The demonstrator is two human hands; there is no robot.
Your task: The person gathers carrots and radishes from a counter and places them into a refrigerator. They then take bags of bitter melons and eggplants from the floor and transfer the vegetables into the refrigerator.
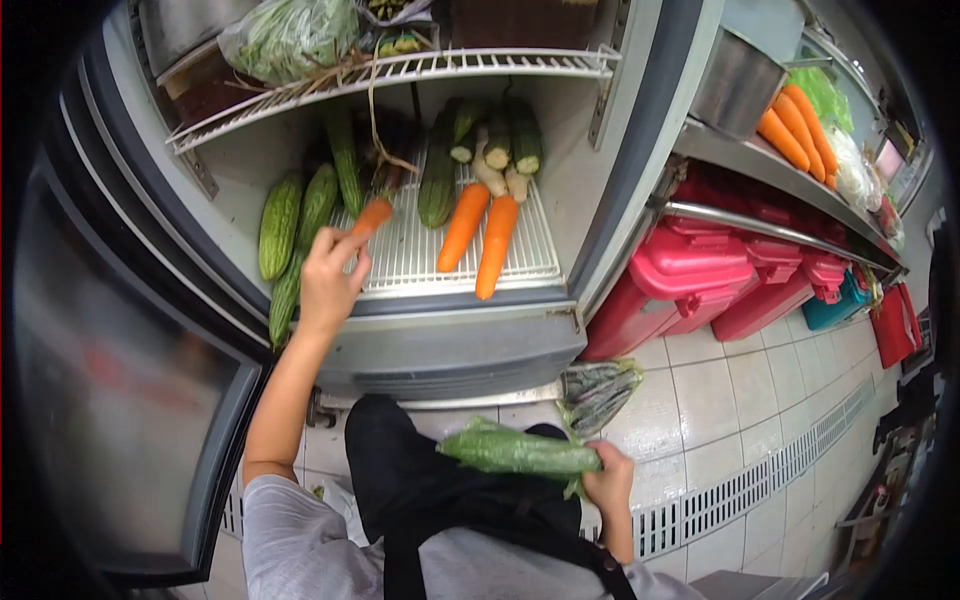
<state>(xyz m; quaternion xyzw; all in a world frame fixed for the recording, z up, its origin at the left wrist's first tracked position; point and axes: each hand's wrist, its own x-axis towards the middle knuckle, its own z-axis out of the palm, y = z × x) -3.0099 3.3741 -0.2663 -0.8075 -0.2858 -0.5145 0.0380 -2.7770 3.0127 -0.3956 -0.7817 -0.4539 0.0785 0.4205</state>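
Your left hand (328, 280) pinches a smooth tapered carrot (371, 216) on the wire shelf (420, 255); your right hand (608, 488) grips a crinkly bagged cucumber (515, 452).

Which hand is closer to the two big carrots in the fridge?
Left. The left hand holds a small carrot beside the two big carrots; the right hand holds a green bag below the fridge.
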